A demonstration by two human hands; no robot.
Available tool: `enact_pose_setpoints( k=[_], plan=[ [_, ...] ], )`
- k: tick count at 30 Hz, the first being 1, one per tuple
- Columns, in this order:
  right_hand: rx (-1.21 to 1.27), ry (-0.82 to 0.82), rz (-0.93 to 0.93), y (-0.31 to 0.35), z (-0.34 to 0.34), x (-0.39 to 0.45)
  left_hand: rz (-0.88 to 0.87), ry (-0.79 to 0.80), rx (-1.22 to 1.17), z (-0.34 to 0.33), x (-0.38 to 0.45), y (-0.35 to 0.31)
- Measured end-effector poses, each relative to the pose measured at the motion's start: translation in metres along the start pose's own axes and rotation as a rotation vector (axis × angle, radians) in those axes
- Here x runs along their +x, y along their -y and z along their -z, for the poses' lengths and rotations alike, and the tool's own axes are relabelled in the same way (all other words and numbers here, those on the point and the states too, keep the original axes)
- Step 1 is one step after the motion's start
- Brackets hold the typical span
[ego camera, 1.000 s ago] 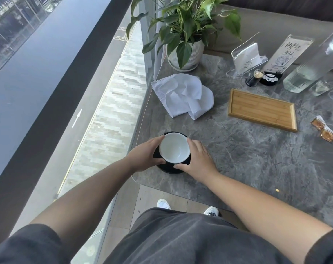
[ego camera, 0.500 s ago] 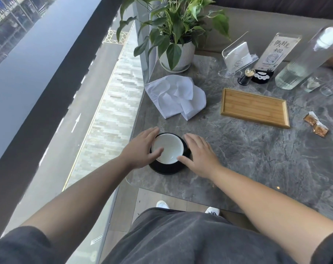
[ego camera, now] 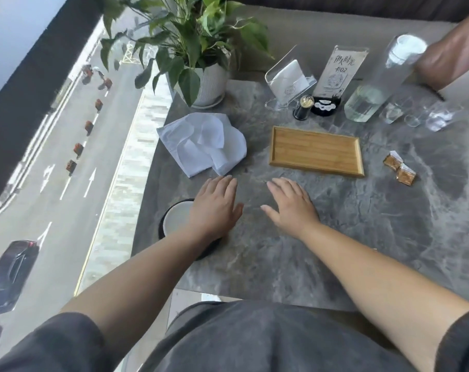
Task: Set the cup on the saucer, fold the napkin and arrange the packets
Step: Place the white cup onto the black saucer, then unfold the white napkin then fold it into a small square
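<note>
Both hands flat, fingers spread, holding nothing, mid-frame over the grey marble table (ego camera: 349, 237). Left hand (ego camera: 214, 208) partly covers the white cup (ego camera: 175, 220), which sits on a black saucer (ego camera: 209, 249) at lower left of table. Right hand (ego camera: 291, 204) apart, on bare stone. Crumpled white napkin (ego camera: 201, 143) just above left fingertips. Bamboo tray (ego camera: 316, 151) upper centre; two brown packets (ego camera: 400, 169) far right of it.

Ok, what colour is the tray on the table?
Light bamboo-wood tan, plain grain; the tray shows best in the head view.
</note>
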State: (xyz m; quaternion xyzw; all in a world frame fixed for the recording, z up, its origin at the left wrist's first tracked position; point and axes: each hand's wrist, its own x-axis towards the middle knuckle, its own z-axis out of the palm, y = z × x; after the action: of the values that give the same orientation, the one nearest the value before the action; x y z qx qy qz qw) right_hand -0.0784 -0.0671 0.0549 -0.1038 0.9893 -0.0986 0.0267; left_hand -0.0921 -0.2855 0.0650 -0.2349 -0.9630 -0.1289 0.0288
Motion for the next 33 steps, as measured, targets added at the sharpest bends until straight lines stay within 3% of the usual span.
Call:
enact_pose_setpoints(
  k=[16,27,30,33],
  plan=[
    [-0.006,0.167,-0.049,-0.116,-0.055,0.016,0.171,0.185,0.026,-0.11,0.055,-0.063],
    [-0.01,0.101,-0.043,-0.122,-0.067,0.014,0.205,0.213,-0.062,-0.103,0.06,-0.06],
    [-0.003,0.099,-0.039,-0.121,-0.066,0.013,0.212,0.146,-0.09,-0.088,0.068,-0.053],
    [-0.004,0.097,-0.039,-0.121,-0.065,0.014,0.195,-0.081,-0.038,-0.069,0.084,-0.04]
  ],
)
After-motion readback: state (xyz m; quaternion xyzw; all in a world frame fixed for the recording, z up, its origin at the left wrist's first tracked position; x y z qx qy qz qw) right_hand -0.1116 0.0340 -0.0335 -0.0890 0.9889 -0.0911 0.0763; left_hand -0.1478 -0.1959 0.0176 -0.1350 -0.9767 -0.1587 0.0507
